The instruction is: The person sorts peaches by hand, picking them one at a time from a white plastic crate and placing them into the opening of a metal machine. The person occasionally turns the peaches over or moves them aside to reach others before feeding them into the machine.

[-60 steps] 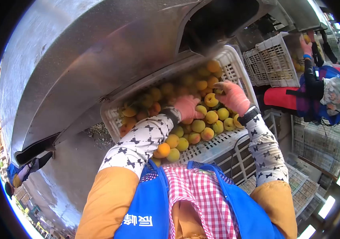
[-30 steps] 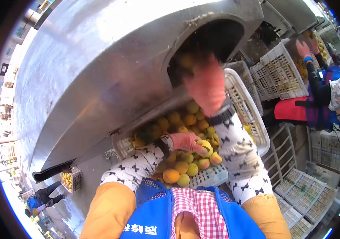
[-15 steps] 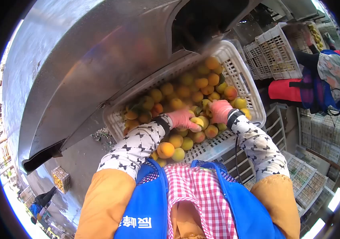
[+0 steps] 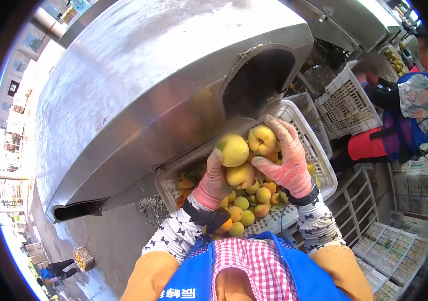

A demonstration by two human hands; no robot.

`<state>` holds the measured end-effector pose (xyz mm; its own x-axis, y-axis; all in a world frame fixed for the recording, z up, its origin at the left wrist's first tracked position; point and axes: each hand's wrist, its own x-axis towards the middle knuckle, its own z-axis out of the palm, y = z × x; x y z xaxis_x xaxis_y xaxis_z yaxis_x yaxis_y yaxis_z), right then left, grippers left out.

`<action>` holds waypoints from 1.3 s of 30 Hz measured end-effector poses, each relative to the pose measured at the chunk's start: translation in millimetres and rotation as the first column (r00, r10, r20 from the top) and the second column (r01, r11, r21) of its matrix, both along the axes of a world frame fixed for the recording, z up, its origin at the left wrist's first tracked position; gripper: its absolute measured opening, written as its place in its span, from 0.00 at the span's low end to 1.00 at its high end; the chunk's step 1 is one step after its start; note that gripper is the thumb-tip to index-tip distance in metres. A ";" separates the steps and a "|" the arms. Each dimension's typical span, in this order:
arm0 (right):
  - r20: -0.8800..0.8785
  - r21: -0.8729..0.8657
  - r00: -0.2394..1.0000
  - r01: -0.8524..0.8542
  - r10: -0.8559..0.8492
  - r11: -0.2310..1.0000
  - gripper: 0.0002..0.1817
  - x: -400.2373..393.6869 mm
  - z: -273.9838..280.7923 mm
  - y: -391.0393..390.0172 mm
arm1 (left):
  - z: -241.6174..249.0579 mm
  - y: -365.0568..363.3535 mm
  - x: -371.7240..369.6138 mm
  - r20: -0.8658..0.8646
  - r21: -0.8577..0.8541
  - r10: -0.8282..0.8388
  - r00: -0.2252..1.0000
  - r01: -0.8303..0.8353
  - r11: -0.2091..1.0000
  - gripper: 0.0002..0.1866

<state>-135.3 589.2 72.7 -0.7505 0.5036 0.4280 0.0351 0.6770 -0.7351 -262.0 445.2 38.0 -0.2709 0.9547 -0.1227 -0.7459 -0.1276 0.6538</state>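
Half a second ago both hands were down among the fruit in the white slotted plastic crate (image 4: 319, 165); now they are raised together, clear of the heap, with a small cluster of yellow-orange peaches cupped between them. That reads as a handful gathered and lifted toward the dark arched opening (image 4: 256, 80) in the large grey sheet-metal machine hood (image 4: 138, 85) just above — a judgement from how the hands sit right under that mouth.

The left hand (image 4: 213, 183), in a pink knit glove, is turned palm-up and inward, its grip curled around a pale yellow peach (image 4: 239, 175) with a second, larger yellow peach (image 4: 233, 150) resting on top against the fingertips. The right hand (image 4: 286, 158), also pink-gloved, stands nearly upright with the palm facing left and the fingers spread wide, pressing a blush-yellow peach (image 4: 262, 139) against the others. So neither grip is pinched tight — both are open cups bracing the fruit from opposite sides.

Wrists are bent back, and the forearms in white sleeves with black bow prints rise steeply from the blue apron bib (image 4: 194, 281). Below the hands the remaining loose peaches (image 4: 246, 205) lie in the near end of the crate.

At the upper right another person in a blue vest (image 4: 414, 115) works at a separate white crate (image 4: 349, 100), well apart.
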 end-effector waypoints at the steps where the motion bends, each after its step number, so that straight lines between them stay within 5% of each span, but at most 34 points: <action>1: -0.011 0.054 0.998 0.060 -0.059 0.997 0.44 -5.7 1.5 2.6 | 7.9 5.3 -0.3 -0.026 -0.015 0.040 0.999 -0.041 0.999 0.46; 4: -0.067 0.119 0.982 0.184 -0.177 0.976 0.44 -31.0 -5.0 12.7 | 13.9 12.4 -6.1 -0.047 -0.028 0.093 0.995 -0.094 0.995 0.45; 6: -0.069 -0.089 0.963 0.254 -0.260 0.963 0.41 -52.5 -25.2 29.0 | 11.0 11.5 -10.9 -0.073 0.023 0.091 0.993 -0.089 0.996 0.45; 8: -0.113 0.036 0.951 0.294 -0.288 0.955 0.40 -69.8 -36.4 35.0 | -4.3 3.4 -11.9 0.013 -0.035 0.095 0.995 -0.094 0.995 0.45; 11: 0.065 0.165 0.895 0.427 -0.442 0.889 0.37 -89.8 -46.8 35.0 | -12.7 -9.9 -9.6 0.049 -0.147 0.158 0.986 -0.149 0.978 0.47; 15: 0.135 0.358 0.898 0.351 -0.419 0.866 0.33 -127.4 -60.9 54.1 | -35.6 -24.7 -14.8 0.143 -0.182 0.150 0.978 -0.123 0.976 0.49; 17: -0.164 0.017 0.959 0.235 -0.229 0.972 0.30 -125.2 -23.9 70.6 | -26.2 -25.8 -15.7 0.231 -0.135 0.160 0.960 -0.131 0.982 0.51; 20: -0.003 -0.212 0.999 0.052 -0.054 0.976 0.32 -62.3 27.1 45.5 | -14.7 -26.4 -16.5 0.188 -0.141 0.178 0.966 -0.153 0.978 0.56; 21: -0.001 -0.212 0.999 0.042 -0.044 0.976 0.32 -49.5 23.4 39.4 | -13.4 -27.4 -17.3 0.189 -0.140 0.188 0.964 -0.163 0.977 0.56; 23: 0.100 0.041 0.942 -0.326 0.321 0.944 0.39 -30.4 12.9 28.9 | -11.3 -27.1 -21.6 0.155 -0.089 0.099 0.983 -0.086 0.992 0.57; 24: 0.252 0.101 0.912 -0.357 0.323 0.929 0.44 -25.5 7.3 20.9 | -10.1 -26.1 -23.1 0.157 -0.092 0.100 0.983 -0.086 0.992 0.57; 26: 0.262 -0.014 0.912 -0.323 0.316 0.946 0.46 -18.0 -6.6 12.1 | -6.2 -22.7 -25.0 0.027 0.011 -0.021 0.999 0.021 1.000 0.57; 27: 0.261 -0.011 0.913 -0.321 0.313 0.947 0.46 -12.7 -6.4 11.2 | -2.4 -21.7 -24.6 0.107 0.014 0.000 0.994 -0.001 1.000 0.56; 28: 0.126 -0.395 0.937 -0.254 0.326 0.883 0.47 -8.6 -2.7 12.7 | -0.8 -20.3 -25.2 0.101 0.020 -0.001 0.995 -0.001 1.000 0.56; 29: -0.003 -0.720 0.959 -0.199 0.285 0.664 0.49 -5.6 -0.8 13.7 | 1.9 -19.3 -24.9 0.161 0.034 0.001 0.987 -0.007 0.999 0.55; 30: -0.007 -0.717 0.958 -0.205 0.287 0.667 0.49 -4.0 -5.7 14.3 | 6.1 -18.2 -23.7 0.221 0.047 0.003 0.975 -0.014 0.999 0.55; 33: 0.087 -0.206 0.986 -0.119 0.139 0.971 0.43 -2.5 -8.5 10.3 | 13.0 -7.0 -14.8 0.144 0.008 0.054 0.988 -0.056 0.998 0.53; 34: 0.083 -0.201 0.987 -0.121 0.140 0.972 0.43 -7.6 -7.8 9.5 | 14.0 -5.2 -16.1 0.033 -0.005 0.063 0.997 -0.063 0.998 0.53; 39: -0.112 -0.163 0.972 0.186 -0.206 0.969 0.36 -58.3 -28.1 24.7 | -4.4 -3.2 -30.9 0.016 -0.012 0.073 0.997 -0.073 0.997 0.50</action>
